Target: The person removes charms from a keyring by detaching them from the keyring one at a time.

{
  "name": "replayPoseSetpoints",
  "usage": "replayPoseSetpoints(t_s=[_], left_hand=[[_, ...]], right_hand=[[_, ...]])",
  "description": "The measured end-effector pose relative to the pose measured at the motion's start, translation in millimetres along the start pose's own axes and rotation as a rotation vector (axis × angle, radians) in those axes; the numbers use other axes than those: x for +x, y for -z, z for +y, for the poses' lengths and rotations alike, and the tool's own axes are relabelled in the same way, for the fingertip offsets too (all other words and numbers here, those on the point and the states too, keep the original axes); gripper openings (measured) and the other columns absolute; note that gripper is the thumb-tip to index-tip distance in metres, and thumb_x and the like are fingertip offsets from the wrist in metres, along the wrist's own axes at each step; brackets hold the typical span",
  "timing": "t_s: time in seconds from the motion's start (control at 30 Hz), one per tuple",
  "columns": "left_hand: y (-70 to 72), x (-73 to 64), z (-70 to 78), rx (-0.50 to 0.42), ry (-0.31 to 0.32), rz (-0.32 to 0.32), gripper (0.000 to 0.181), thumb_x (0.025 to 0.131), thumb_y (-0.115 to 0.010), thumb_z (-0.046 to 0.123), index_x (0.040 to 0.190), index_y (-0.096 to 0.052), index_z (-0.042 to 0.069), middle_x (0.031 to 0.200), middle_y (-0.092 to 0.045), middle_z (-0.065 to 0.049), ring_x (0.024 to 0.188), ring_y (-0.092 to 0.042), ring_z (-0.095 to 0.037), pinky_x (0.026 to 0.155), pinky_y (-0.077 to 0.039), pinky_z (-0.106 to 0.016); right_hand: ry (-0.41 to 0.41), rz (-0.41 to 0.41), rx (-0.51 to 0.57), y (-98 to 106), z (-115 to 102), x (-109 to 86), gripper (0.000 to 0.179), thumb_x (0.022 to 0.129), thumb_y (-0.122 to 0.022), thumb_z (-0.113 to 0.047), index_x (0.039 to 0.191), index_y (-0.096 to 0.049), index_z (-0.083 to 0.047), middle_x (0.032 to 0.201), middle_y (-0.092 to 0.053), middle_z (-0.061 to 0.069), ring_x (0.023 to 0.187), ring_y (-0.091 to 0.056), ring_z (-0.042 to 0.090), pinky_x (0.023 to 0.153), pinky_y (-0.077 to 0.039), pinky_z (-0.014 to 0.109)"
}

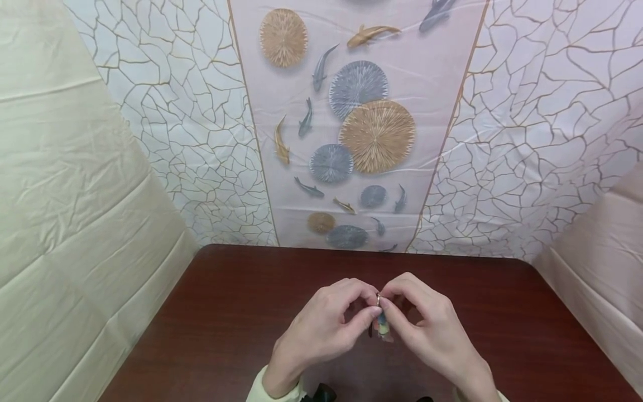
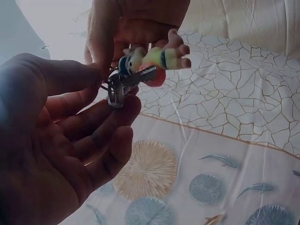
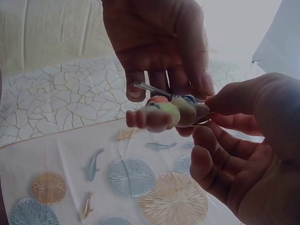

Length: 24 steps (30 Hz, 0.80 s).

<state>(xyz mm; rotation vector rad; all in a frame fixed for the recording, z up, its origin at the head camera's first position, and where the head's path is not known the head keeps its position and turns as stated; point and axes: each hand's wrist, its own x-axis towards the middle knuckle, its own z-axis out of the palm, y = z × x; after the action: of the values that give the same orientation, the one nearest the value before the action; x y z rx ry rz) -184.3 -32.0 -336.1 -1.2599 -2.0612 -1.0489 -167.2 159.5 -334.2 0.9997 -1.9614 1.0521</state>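
Note:
Over the dark table, my left hand (image 1: 326,321) and right hand (image 1: 434,329) meet fingertip to fingertip at a small keychain. Thumb and forefinger of each hand pinch it at its metal ring (image 1: 378,300), which the fingertips partly cover. Below hangs a little figurine (image 1: 383,328) in yellow-green, blue and pink. From the left wrist, the figurine (image 2: 157,60) shows a pale head with a blue band and a red-orange part. Beside it are a silver metal fitting (image 2: 115,89) and a narrow metal bar (image 2: 144,75). The right wrist view shows the bar (image 3: 152,88) above the figurine (image 3: 154,115).
A reddish-brown table (image 1: 226,312) lies under both hands. Behind it hangs a patterned cloth (image 1: 311,212) with fish and round motifs; cream cloth (image 1: 65,223) drapes at the left. Black objects (image 1: 324,392) show at the bottom edge, near the left sleeve (image 1: 273,388).

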Motion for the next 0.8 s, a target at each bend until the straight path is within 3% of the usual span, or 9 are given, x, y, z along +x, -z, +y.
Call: replayPoseSetpoints(t_s=[0.17, 0.37, 0.5, 0.6, 0.8], left_hand=[[-0.7, -0.3, -0.7, -0.044, 0.007, -0.002, 0.004, 0.094, -0.065, 0.016, 0.092, -0.062, 0.016, 0.080, -0.061, 0.010, 0.068, -0.050, 0.006, 0.059, -0.042, -0.006], [-3.4, 1.0, -1.8, -0.111, 0.034, -0.004, 0.006, 0.097, -0.061, 0.020, 0.092, -0.064, 0.018, 0.077, -0.064, 0.011, 0.064, -0.048, 0.009, 0.055, -0.040, -0.005], [-3.9, 1.3, -2.9, -0.152, 0.051, -0.004, 0.012, 0.100, -0.057, 0.019, 0.092, -0.065, 0.018, 0.078, -0.066, 0.009, 0.066, -0.049, 0.009, 0.057, -0.043, -0.006], [-3.1, 0.9, -4.0, -0.173, 0.013, -0.015, 0.010, 0.099, -0.057, 0.014, 0.095, -0.066, 0.016, 0.083, -0.067, 0.008, 0.073, -0.054, 0.007, 0.065, -0.047, -0.007], [-5.1, 1.4, -5.8, -0.185, -0.103, -0.030, 0.014, 0.088, -0.066, 0.003, 0.098, -0.065, 0.012, 0.090, -0.069, 0.003, 0.080, -0.060, 0.000, 0.074, -0.051, -0.010]], right_hand=[[0.040, 0.000, 0.008, 1.6, -0.1, 1.8, 0.027, 0.076, -0.069, 0.013, 0.090, -0.063, -0.010, 0.085, -0.058, -0.005, 0.074, -0.054, 0.001, 0.062, -0.046, 0.011], [0.070, 0.002, 0.048, 3.0, 0.1, 3.3, 0.006, 0.090, -0.067, -0.005, 0.089, -0.064, -0.009, 0.085, -0.058, -0.004, 0.074, -0.053, 0.001, 0.064, -0.046, 0.013], [0.029, -0.014, 0.096, 3.5, 0.0, 1.9, 0.018, 0.084, -0.068, 0.007, 0.090, -0.063, -0.010, 0.084, -0.059, -0.003, 0.070, -0.055, 0.002, 0.060, -0.047, 0.012], [-0.026, -0.028, 0.140, 5.1, 0.6, -1.3, 0.035, 0.074, -0.068, 0.020, 0.092, -0.063, -0.010, 0.085, -0.060, -0.002, 0.070, -0.057, 0.002, 0.057, -0.049, 0.013], [-0.066, -0.042, 0.202, 10.0, 1.9, -4.0, 0.035, 0.076, -0.066, 0.021, 0.093, -0.063, -0.010, 0.086, -0.060, -0.001, 0.074, -0.058, 0.004, 0.056, -0.050, 0.016]])
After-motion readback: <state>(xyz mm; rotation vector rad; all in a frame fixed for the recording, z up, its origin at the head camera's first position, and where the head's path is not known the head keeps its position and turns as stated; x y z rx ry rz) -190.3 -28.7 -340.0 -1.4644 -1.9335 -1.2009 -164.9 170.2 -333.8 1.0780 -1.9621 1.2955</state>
